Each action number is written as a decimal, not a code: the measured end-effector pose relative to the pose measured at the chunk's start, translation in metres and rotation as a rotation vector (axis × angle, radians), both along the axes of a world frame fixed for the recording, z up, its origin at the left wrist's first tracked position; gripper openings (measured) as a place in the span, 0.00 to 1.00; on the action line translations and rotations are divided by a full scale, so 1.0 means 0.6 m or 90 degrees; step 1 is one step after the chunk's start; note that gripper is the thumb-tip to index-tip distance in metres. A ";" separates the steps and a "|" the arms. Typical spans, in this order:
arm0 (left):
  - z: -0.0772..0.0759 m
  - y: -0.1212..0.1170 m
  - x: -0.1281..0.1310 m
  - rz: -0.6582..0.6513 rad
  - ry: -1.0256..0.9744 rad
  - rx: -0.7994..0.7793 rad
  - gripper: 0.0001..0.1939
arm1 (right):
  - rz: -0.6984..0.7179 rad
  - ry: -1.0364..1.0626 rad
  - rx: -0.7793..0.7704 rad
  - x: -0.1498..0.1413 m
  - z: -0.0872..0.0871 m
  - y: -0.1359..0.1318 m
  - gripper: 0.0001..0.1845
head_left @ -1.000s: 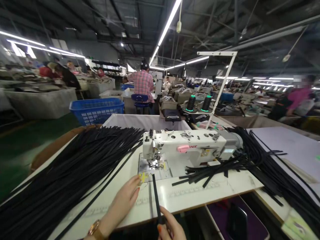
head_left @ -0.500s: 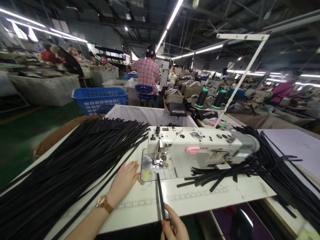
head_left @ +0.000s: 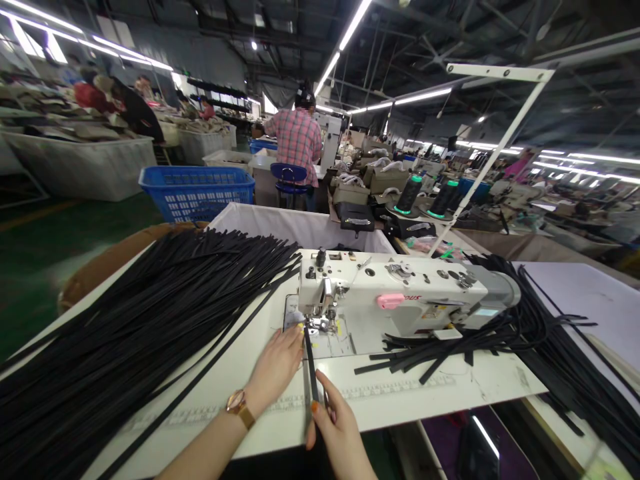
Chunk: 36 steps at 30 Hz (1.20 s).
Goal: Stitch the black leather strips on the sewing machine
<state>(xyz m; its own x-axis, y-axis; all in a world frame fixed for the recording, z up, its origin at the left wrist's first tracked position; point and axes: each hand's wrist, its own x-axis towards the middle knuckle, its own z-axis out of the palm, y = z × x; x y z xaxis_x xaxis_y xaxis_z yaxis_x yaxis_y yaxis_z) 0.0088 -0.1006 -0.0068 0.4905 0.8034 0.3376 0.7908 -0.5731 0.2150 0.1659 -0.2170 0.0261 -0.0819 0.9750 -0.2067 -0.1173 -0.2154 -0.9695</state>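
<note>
Within right hand, black strip, pointing forward

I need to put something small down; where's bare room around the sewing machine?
Bare tabletop lies right of the right hand, between printed ruler and front edge; a narrower patch separates the left hand from the outermost black strip. Crowded: left, the fanned strips; right, the strip bundle before the sewing machine.

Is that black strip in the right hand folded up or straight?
Straight, over its visible length: the strip runs unbent from the right fingers toward the sewing machine.
</note>
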 end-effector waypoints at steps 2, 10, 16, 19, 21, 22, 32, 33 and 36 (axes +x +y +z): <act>-0.005 0.000 -0.005 0.008 0.003 0.005 0.19 | 0.009 0.012 -0.008 0.000 0.006 0.007 0.40; 0.001 -0.004 -0.007 0.008 0.014 0.031 0.20 | 0.053 0.031 -0.021 -0.006 -0.023 0.034 0.29; 0.017 -0.005 -0.002 0.017 0.029 0.037 0.19 | 0.044 0.005 -0.049 -0.008 -0.018 0.044 0.28; 0.021 -0.006 0.002 0.022 0.040 0.025 0.19 | 0.039 0.000 -0.046 -0.010 -0.011 0.044 0.28; 0.023 -0.006 0.003 0.024 0.045 0.015 0.19 | 0.039 -0.003 -0.052 -0.010 -0.009 0.044 0.28; 0.023 -0.006 0.004 0.025 0.044 0.012 0.19 | 0.039 -0.003 -0.055 -0.009 -0.009 0.044 0.28; 0.028 -0.005 0.005 0.025 0.032 0.006 0.19 | 0.041 0.010 -0.033 -0.005 -0.024 0.043 0.29; 0.028 -0.005 0.005 0.027 0.030 0.007 0.19 | 0.040 0.010 -0.035 -0.005 -0.024 0.043 0.29; 0.028 -0.005 0.004 0.030 0.027 0.007 0.18 | 0.039 0.010 -0.035 -0.006 -0.027 0.043 0.30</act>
